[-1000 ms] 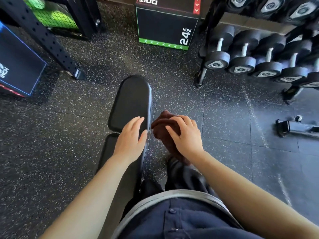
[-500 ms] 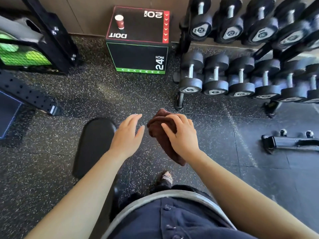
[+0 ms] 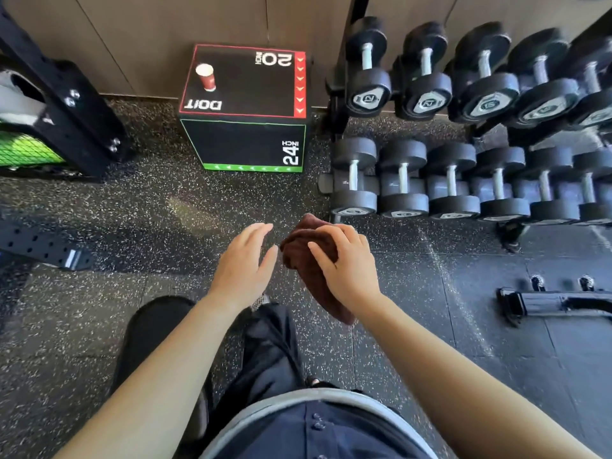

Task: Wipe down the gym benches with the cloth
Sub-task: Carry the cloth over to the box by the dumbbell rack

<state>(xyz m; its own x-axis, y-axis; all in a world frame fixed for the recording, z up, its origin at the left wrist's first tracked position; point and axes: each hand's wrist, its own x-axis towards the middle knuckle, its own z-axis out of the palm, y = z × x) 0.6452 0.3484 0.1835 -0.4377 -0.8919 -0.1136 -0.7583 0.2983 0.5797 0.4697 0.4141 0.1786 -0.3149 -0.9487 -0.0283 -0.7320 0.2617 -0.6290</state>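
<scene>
My right hand (image 3: 347, 263) grips a bunched dark brown cloth (image 3: 308, 260) in the air above the speckled floor; its loose end hangs down under my wrist. Just left of the cloth, my left hand (image 3: 243, 263) hovers with fingers spread, holding nothing and not touching the cloth. The black padded bench (image 3: 149, 329) lies low at the lower left, mostly hidden beneath my left forearm. Neither hand touches the bench.
A black plyo box (image 3: 245, 107) with a red cup (image 3: 206, 77) on top stands ahead by the wall. A dumbbell rack (image 3: 463, 180) fills the right. A black rack frame (image 3: 63, 104) is at the left, and a black floor attachment (image 3: 556, 303) at the right.
My view has swung up and to the right, away from the bench. My left hand came off the bench pad, and both hands now hover over the floor with the cloth still held.
</scene>
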